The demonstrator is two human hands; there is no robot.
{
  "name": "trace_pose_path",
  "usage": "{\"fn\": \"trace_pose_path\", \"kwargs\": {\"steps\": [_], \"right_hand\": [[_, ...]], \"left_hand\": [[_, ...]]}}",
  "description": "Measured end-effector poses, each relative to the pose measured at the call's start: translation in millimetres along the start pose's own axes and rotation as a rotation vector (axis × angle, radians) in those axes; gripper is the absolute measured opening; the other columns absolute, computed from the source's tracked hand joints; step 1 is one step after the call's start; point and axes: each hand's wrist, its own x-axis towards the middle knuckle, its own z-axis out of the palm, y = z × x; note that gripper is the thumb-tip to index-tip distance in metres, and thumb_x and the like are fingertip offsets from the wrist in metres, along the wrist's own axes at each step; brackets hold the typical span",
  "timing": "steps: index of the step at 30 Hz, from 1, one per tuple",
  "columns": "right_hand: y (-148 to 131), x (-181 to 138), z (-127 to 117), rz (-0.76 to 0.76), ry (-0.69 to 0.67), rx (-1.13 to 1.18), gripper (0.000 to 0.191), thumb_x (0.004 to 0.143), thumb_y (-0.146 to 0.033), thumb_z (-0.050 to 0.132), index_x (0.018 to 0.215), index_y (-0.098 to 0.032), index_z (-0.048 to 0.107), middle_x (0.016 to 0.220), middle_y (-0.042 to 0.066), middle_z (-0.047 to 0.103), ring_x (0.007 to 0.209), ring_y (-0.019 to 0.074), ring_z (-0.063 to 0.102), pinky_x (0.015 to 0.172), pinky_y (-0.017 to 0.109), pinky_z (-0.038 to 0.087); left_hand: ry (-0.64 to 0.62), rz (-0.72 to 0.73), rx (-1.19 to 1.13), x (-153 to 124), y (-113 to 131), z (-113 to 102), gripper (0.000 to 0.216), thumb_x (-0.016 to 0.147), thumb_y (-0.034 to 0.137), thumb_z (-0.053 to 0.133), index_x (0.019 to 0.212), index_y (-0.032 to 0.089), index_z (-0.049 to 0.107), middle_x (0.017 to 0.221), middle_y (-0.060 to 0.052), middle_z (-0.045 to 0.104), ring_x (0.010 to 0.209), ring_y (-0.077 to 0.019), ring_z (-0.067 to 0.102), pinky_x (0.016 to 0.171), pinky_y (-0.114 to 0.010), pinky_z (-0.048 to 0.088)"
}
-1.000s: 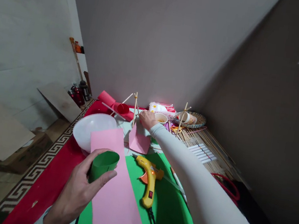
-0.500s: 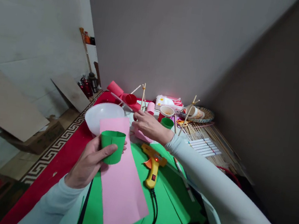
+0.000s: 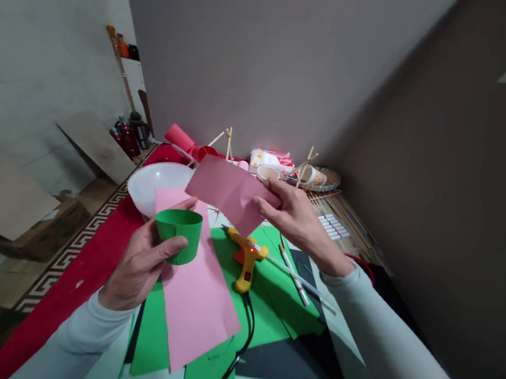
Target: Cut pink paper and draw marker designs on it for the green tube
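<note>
My left hand (image 3: 140, 261) grips a green paper cylinder (image 3: 178, 234) and holds it upright above the table. My right hand (image 3: 299, 218) pinches a small pink paper sheet (image 3: 228, 191) by its right edge and holds it in the air, just above and beside the cylinder. Under both hands a long pink paper strip (image 3: 193, 288) lies on green paper sheets (image 3: 274, 300). A yellow glue gun (image 3: 246, 261) with a lit red lamp rests on the green paper between my hands.
A white bowl (image 3: 153, 184) stands behind my left hand. Further back are red paper rolls (image 3: 184, 141), stick frames (image 3: 228, 143), a paper cup (image 3: 267, 173), a woven tray (image 3: 325, 180) and white markers (image 3: 333, 225). Black paper (image 3: 298, 361) lies at the right.
My right hand has drawn back from the far end of the table, lifting the small pink sheet off it and bringing it beside the green cylinder. The left hand stayed on the cylinder.
</note>
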Motion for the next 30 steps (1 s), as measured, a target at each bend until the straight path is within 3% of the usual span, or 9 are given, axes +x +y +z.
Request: {"fn": "trace_pose_path", "kwargs": {"steps": [5, 9, 13, 18, 20, 23, 27, 30], "right_hand": [[-8, -47, 9, 0.274, -0.143, 0.661, 0.016, 0.095, -0.034, 0.059, 0.098, -0.020, 0.063, 0.075, -0.002, 0.056, 0.062, 0.0129, 0.052, 0.054, 0.025, 0.040], [6, -68, 16, 0.432, -0.055, 0.863, 0.016, 0.090, -0.035, 0.065, 0.094, -0.020, 0.062, 0.069, -0.004, 0.053, 0.057, 0.0119, 0.050, 0.051, 0.024, 0.040], [21, -78, 21, 0.516, -0.069, 0.881, 0.015, 0.085, -0.033, 0.065, 0.092, -0.019, 0.063, 0.066, -0.004, 0.055, 0.052, 0.0119, 0.051, 0.046, 0.024, 0.038], [20, -84, 18, 0.532, -0.102, 0.839, 0.010, 0.084, -0.027, 0.062, 0.089, -0.018, 0.066, 0.063, -0.004, 0.055, 0.049, 0.0110, 0.051, 0.044, 0.023, 0.037], [20, -85, 15, 0.528, -0.092, 0.800, 0.018, 0.082, -0.025, 0.062, 0.097, -0.018, 0.071, 0.063, -0.004, 0.057, 0.047, 0.0108, 0.051, 0.042, 0.022, 0.036], [20, -86, 13, 0.511, -0.113, 0.743, 0.034, 0.079, -0.022, 0.064, 0.111, -0.017, 0.074, 0.063, -0.004, 0.061, 0.042, 0.0107, 0.050, 0.038, 0.022, 0.034], [20, -86, 12, 0.407, -0.155, 0.550, 0.038, 0.083, -0.021, 0.058, 0.117, -0.015, 0.074, 0.059, -0.002, 0.062, 0.039, 0.0116, 0.052, 0.039, 0.023, 0.034], [17, -87, 11, 0.369, -0.125, 0.408, 0.038, 0.082, -0.017, 0.055, 0.115, -0.013, 0.074, 0.053, -0.002, 0.061, 0.037, 0.0125, 0.052, 0.040, 0.023, 0.035]], "left_hand": [[0.020, -0.046, -0.041, 1, -3, 4, 0.062, 0.064, 0.035, 0.094, 0.122, 0.024, 0.075, 0.140, -0.009, 0.069, 0.134, -0.0343, 0.059, 0.113, -0.042, 0.048], [0.026, -0.093, -0.019, 6, -11, 6, 0.058, 0.066, 0.034, 0.093, 0.118, 0.020, 0.074, 0.135, -0.012, 0.072, 0.136, -0.0323, 0.057, 0.108, -0.038, 0.050], [-0.056, -0.129, 0.043, 10, -26, 8, 0.047, 0.070, 0.033, 0.091, 0.111, 0.017, 0.074, 0.120, -0.012, 0.077, 0.113, -0.0266, 0.069, 0.087, -0.029, 0.055], [-0.062, -0.127, 0.081, 13, -45, 8, 0.042, 0.070, 0.027, 0.092, 0.108, 0.021, 0.074, 0.101, -0.003, 0.076, 0.087, -0.0166, 0.068, 0.073, -0.024, 0.054], [-0.064, -0.120, 0.082, 15, -48, 8, 0.044, 0.069, 0.026, 0.092, 0.109, 0.023, 0.073, 0.098, -0.001, 0.074, 0.085, -0.0150, 0.066, 0.072, -0.023, 0.053], [-0.085, -0.124, 0.086, 15, -47, 10, 0.050, 0.069, 0.026, 0.092, 0.115, 0.023, 0.072, 0.108, -0.004, 0.074, 0.089, -0.0167, 0.066, 0.073, -0.025, 0.055], [-0.093, -0.123, 0.114, 15, -45, 13, 0.057, 0.067, 0.026, 0.093, 0.119, 0.020, 0.071, 0.120, -0.009, 0.073, 0.097, -0.0207, 0.066, 0.077, -0.028, 0.056], [-0.087, -0.108, 0.151, 14, -45, 15, 0.057, 0.064, 0.026, 0.094, 0.116, 0.017, 0.071, 0.115, -0.009, 0.074, 0.094, -0.0213, 0.067, 0.075, -0.028, 0.056]]}}
